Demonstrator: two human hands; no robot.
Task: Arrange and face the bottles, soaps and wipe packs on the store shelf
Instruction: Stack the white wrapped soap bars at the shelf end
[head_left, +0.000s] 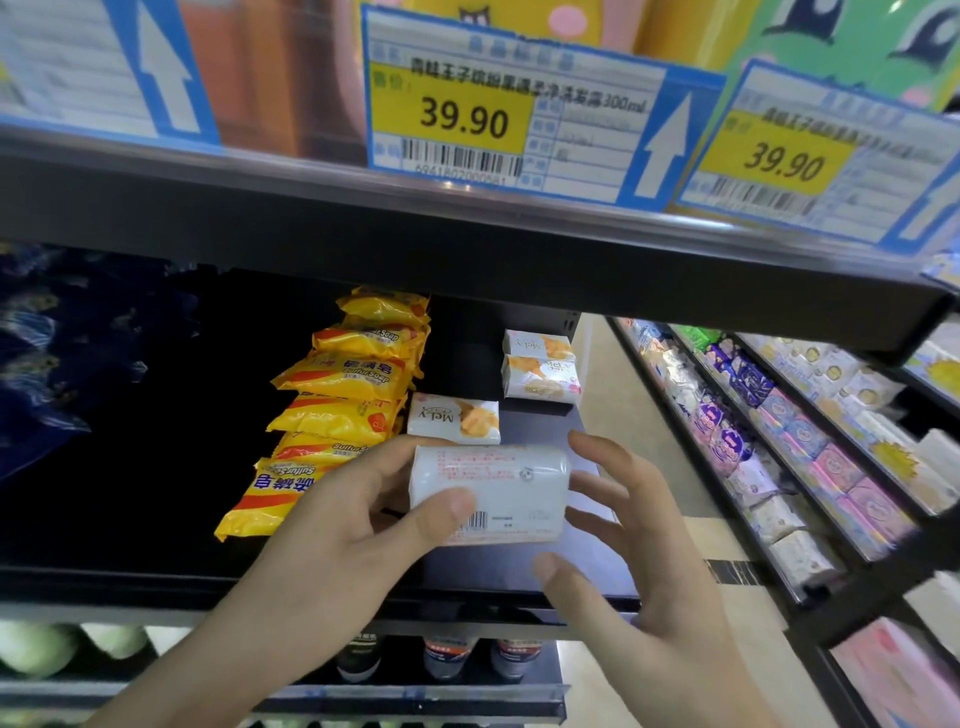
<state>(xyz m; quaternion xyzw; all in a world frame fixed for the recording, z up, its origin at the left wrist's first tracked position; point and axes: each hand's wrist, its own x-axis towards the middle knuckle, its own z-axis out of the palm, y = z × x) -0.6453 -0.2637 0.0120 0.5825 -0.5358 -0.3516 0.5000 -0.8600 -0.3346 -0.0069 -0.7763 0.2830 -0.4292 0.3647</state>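
A white wrapped soap bar (488, 493), barcode side up, is gripped by the left hand (343, 525) above the dark shelf (519, 577) front, the right hand (639, 545) beside it with fingers relaxed, near Mel-y soaps (453, 419) and yellow sulfur soap packs (343, 374).

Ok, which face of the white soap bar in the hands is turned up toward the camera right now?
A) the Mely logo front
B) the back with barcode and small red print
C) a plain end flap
B: the white soap bar held by the left hand shows a barcode and red fine print, not the logo.
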